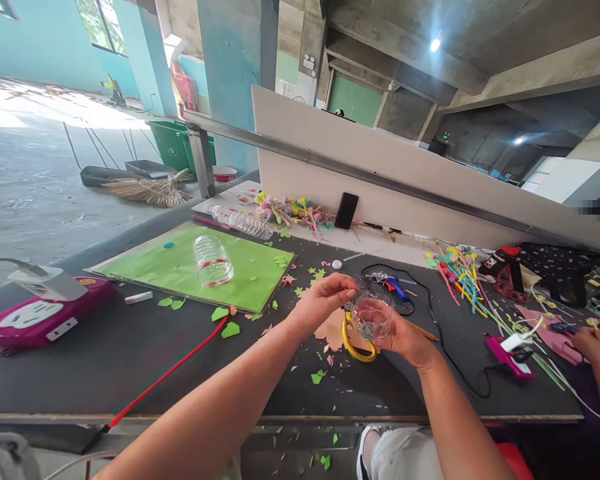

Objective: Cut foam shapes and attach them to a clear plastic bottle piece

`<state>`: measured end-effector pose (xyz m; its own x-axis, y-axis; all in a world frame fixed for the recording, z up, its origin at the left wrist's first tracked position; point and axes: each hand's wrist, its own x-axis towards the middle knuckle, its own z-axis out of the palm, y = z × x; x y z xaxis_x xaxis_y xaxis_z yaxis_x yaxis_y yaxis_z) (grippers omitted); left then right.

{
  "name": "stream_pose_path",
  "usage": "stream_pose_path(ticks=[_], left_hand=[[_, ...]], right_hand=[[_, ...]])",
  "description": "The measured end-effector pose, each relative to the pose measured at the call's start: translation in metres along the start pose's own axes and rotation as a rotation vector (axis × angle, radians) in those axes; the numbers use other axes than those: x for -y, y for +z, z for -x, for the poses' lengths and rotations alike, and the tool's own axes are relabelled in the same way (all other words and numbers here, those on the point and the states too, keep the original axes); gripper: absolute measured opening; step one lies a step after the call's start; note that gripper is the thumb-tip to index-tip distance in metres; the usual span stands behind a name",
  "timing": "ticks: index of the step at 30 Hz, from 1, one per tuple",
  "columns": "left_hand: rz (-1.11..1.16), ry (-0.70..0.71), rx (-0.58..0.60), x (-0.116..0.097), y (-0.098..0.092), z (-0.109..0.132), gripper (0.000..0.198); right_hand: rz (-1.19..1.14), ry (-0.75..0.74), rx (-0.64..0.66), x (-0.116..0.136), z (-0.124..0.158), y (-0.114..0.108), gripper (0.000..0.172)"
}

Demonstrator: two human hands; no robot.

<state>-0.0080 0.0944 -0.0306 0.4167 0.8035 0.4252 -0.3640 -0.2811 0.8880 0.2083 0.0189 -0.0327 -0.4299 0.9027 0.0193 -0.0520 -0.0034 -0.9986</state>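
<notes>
My right hand (405, 340) is closed around a clear, round plastic piece (373, 321), like the cut-off end of a bottle, held above the table. Just left of its rim, my left hand (323, 303) has thumb and fingertips pinched together; whatever is between them is too small to make out. Beneath the plastic piece lie yellow-handled scissors (355, 350) and a peach-coloured cut sheet (331, 331). Beyond my right hand rests a blue glue gun (399, 289) with a black cord. Green scraps (317, 377) are scattered about.
A clear bottle (213, 261) lies on a green sheet (145, 260) at left. A magenta power strip (40, 317) sits at the left edge. A phone (347, 211) leans on the divider. Pipe cleaners (463, 273) lie at right, near another person's hand (597, 347).
</notes>
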Motion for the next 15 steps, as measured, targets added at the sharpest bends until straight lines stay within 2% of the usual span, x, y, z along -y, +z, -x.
stream_pose_path(ticks=[5,8,12,15], left_hand=[[0.01,-0.166,0.099,0.0053,-0.0006,-0.0013,0.025],[0.045,-0.215,0.159,0.0078,0.0009,-0.0009,0.026],[0.075,-0.19,0.126,0.0073,0.0032,-0.0004,0.023],[0.156,-0.188,0.088,0.0057,0.0048,0.0,0.023]], right_hand=[[0.016,0.011,0.045,0.0,0.0037,-0.0016,0.074],[0.02,0.007,0.046,-0.0029,0.0053,-0.0036,0.073],[0.011,-0.001,0.047,-0.0051,0.0054,-0.0034,0.074],[-0.014,-0.036,-0.01,-0.0043,0.004,-0.0011,0.075]])
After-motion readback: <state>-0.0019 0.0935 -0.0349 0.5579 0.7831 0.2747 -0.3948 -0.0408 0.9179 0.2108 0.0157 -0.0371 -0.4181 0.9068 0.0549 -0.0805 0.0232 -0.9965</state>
